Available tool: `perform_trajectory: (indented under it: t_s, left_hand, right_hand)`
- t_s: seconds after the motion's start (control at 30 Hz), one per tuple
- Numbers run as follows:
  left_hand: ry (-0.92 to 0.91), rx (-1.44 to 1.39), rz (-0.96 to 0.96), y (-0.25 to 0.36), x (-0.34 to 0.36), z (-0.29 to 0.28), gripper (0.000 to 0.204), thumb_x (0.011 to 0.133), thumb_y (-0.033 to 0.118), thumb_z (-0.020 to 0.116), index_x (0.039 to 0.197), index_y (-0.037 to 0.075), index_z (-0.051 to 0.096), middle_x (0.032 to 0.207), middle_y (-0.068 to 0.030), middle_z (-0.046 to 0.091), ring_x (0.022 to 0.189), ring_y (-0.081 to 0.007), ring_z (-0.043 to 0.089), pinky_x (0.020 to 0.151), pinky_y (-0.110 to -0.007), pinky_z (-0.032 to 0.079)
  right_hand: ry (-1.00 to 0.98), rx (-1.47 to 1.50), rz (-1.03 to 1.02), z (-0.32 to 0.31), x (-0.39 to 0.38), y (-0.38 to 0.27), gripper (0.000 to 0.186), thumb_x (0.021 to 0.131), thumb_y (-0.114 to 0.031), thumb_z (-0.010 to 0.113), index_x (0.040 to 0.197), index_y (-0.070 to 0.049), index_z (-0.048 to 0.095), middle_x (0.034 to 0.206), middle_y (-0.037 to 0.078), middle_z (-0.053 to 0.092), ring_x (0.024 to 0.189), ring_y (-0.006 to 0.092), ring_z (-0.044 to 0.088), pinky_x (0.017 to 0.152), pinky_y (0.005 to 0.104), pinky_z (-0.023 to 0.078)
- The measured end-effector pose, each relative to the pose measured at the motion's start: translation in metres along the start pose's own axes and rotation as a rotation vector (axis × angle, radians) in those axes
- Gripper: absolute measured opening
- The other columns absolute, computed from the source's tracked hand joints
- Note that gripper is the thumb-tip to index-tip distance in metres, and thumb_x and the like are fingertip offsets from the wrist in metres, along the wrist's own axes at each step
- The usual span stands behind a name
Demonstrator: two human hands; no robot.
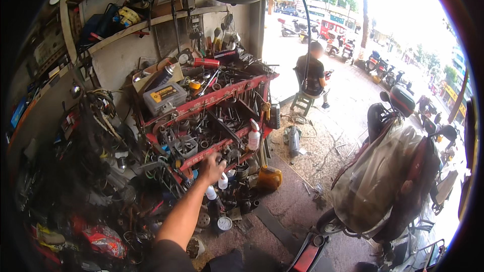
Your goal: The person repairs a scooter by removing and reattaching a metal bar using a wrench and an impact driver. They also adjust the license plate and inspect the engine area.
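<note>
Cluttered workshop (113,65): red tool rack (201,103), tiers loaded. Left hand (213,169): at its lower front edge, near white spray bottle (253,138); grip, I cannot tell. Stage, I judge: reaching; nothing finished shows.

An open-fronted workshop. A stained, pale wall (113,73) runs along the left, a cluttered wooden shelf (166,19) high against it. The near floor (298,215) is dull reddish and grimy. On the right, the room opens onto sunlit pavement (353,84), with an occupied green chair (303,102), then parked scooters (348,50) and a tree (365,17) farther off. Strong daylight bleaches the street; the near left lies in shadow.
</note>
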State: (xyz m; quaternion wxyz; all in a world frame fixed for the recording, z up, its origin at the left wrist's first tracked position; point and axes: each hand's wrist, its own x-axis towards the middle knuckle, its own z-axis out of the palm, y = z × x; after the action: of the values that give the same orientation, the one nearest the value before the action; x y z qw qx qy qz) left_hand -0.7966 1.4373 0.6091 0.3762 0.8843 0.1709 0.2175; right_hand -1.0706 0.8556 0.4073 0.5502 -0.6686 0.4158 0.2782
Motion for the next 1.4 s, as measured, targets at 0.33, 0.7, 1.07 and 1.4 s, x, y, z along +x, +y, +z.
perform_trajectory:
  t_s: [0.33,0.7,1.07,1.4]
  left_hand:
    - [0.477,0.499,0.363,0.039,0.259,-0.012,0.025,0.080,0.024,0.067,0.095,0.005,0.061,0.098,-0.0186,0.061,0.094,-0.0382,0.058,0.082,-0.047,0.047]
    - [0.456,0.786,0.068,0.046,0.280,0.004,0.033,0.081,0.037,0.061,0.100,0.010,0.064,0.095,-0.0133,0.062,0.095,-0.0351,0.059,0.079,-0.050,0.047]
    - [0.490,0.832,0.049,0.041,0.277,0.003,0.040,0.084,0.046,0.059,0.100,0.010,0.066,0.085,-0.0102,0.058,0.082,-0.0296,0.057,0.067,-0.044,0.047]
    - [0.418,0.868,-0.003,0.040,0.283,0.005,0.039,0.081,0.047,0.057,0.095,0.012,0.067,0.079,-0.0072,0.056,0.075,-0.0237,0.055,0.062,-0.042,0.042]
  right_hand:
    - [-0.326,-0.162,-0.846,0.196,0.041,-0.445,0.033,0.084,-0.016,0.069,0.108,0.006,0.060,0.081,0.012,0.067,0.062,0.0158,0.063,0.054,0.0292,0.051]
    - [-0.689,-0.206,-1.599,0.585,-0.120,-0.992,0.038,0.087,-0.018,0.069,0.114,0.005,0.059,0.087,0.015,0.068,0.069,0.0175,0.065,0.058,0.0294,0.052]
    - [-0.702,0.070,-1.419,0.714,-0.115,-1.177,0.040,0.084,-0.021,0.070,0.115,0.001,0.058,0.091,0.016,0.066,0.074,0.0208,0.065,0.064,0.0329,0.053]
    - [-0.505,0.490,-1.541,0.645,-0.137,-1.189,0.040,0.083,-0.021,0.069,0.114,-0.001,0.056,0.094,0.014,0.065,0.075,0.0211,0.063,0.068,0.0354,0.053]
